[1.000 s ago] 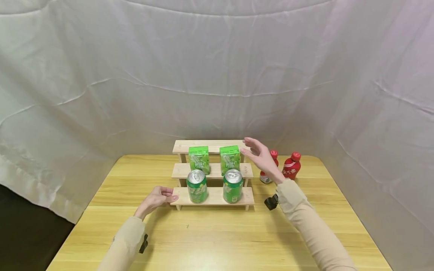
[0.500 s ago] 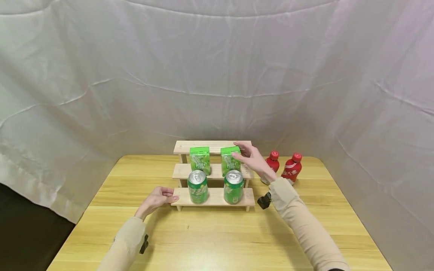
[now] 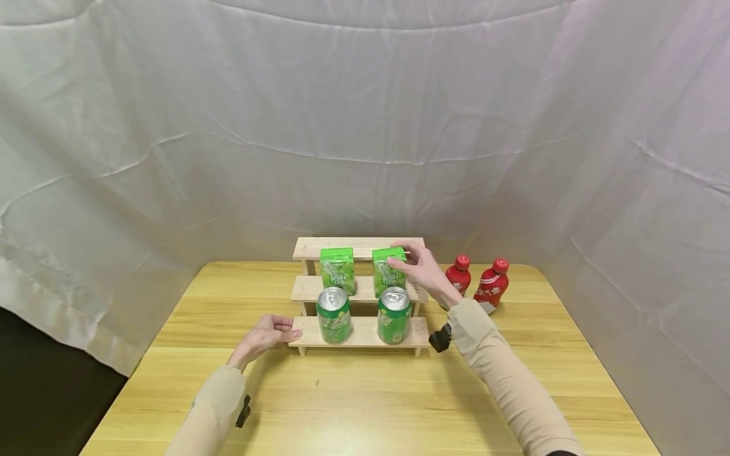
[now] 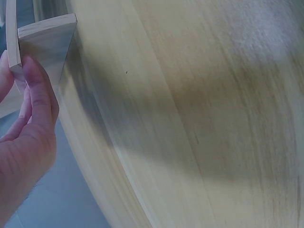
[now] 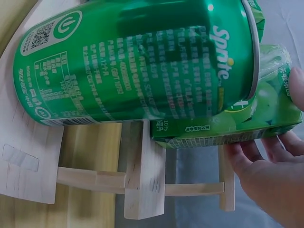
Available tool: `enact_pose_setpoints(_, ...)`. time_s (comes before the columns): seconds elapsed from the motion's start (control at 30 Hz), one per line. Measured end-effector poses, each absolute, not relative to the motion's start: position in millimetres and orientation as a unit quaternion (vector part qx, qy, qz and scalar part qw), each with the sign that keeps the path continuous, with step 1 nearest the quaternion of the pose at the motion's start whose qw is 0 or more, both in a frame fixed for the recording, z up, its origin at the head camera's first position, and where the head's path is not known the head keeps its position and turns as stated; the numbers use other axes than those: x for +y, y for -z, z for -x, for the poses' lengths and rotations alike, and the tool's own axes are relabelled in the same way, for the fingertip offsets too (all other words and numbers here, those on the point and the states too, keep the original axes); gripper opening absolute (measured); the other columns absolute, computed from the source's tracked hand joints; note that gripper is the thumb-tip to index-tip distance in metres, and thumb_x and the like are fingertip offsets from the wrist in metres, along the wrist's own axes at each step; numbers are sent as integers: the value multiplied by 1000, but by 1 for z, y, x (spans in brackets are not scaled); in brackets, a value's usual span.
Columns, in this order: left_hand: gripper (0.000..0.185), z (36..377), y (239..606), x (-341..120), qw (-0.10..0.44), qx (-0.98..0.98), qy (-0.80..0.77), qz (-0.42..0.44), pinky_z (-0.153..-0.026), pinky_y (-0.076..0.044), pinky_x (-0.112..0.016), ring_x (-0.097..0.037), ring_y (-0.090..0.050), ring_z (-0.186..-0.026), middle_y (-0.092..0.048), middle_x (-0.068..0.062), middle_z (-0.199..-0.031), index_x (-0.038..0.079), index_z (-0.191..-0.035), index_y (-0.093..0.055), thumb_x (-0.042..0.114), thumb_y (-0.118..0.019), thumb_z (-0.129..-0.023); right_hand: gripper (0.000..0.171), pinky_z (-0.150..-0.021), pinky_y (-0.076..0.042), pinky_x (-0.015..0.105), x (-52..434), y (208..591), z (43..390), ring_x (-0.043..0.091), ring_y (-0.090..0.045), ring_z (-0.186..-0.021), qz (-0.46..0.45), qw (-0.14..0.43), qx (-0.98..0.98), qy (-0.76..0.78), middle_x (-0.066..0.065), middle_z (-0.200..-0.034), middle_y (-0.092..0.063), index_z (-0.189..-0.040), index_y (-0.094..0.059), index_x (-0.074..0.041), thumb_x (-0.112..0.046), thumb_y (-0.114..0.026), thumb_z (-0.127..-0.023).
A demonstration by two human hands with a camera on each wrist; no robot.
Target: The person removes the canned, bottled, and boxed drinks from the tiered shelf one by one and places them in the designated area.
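Note:
A three-step wooden display rack (image 3: 365,325) stands on the table. My left hand (image 3: 267,334) pinches the left end of its lowest board between thumb and fingers, as the left wrist view also shows. On the middle step stand two green juice boxes; my right hand (image 3: 421,266) holds the right juice box (image 3: 385,278), thumb on its front and fingers at its side and back. The left juice box (image 3: 338,269) stands apart from it. Below them, on the lowest step, are two Sprite cans, a left can (image 3: 334,320) and a right can (image 5: 137,61).
Two red bottles, one nearer (image 3: 459,275) and one farther right (image 3: 492,283), stand on the table right of the rack. The top board (image 3: 319,246) of the rack bears nothing. Grey curtains (image 3: 365,126) close off the back and sides.
My right hand has moved left and slightly down from beside the right juice box and has taken hold of it. My left hand has kept its grip on the lowest board.

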State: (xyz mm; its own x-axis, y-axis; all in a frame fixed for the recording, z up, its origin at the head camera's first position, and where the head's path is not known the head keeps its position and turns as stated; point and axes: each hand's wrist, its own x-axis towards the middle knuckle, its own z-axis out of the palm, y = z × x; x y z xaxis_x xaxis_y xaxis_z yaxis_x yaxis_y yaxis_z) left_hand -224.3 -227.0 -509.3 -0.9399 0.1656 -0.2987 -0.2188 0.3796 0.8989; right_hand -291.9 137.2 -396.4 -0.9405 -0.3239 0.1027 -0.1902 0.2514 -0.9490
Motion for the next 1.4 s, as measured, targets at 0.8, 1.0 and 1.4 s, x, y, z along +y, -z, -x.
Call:
enact_pose_setpoints(0.8, 55, 223, 506, -228, 178, 816, -551, 6, -85, -58, -40, -17, -63, -86, -64, -24, -111, -20, -129, -48, 10, -72, -90, 43, -87, -55, 30, 147, 385, 281, 34, -64, -114, 141, -13, 802, 580, 21, -130, -60, -134, -56, -3, -15, -69, -96)
enact_pose_setpoints(1.0, 56, 225, 507, -227, 178, 820, -544, 19, -89, -57, -40, -19, -63, -90, -63, -25, -114, -18, -129, -49, 11, -74, -89, 39, -90, -52, 24, 163, 376, 280, 31, -60, -119, 152, -39, 812, 562, 23, -130, -61, -131, -57, -1, -15, -68, -97)
enact_pose_setpoints(1.4, 51, 224, 506, -228, 177, 817, -549, 7, -86, -58, -39, -17, -62, -87, -64, -22, -109, -19, -127, -50, 9, -72, -90, 44, -87, -51, 13, 208, 362, 270, 10, -61, -113, 132, -49, 825, 547, 24, -134, -58, -135, -54, 0, -19, -66, -98)
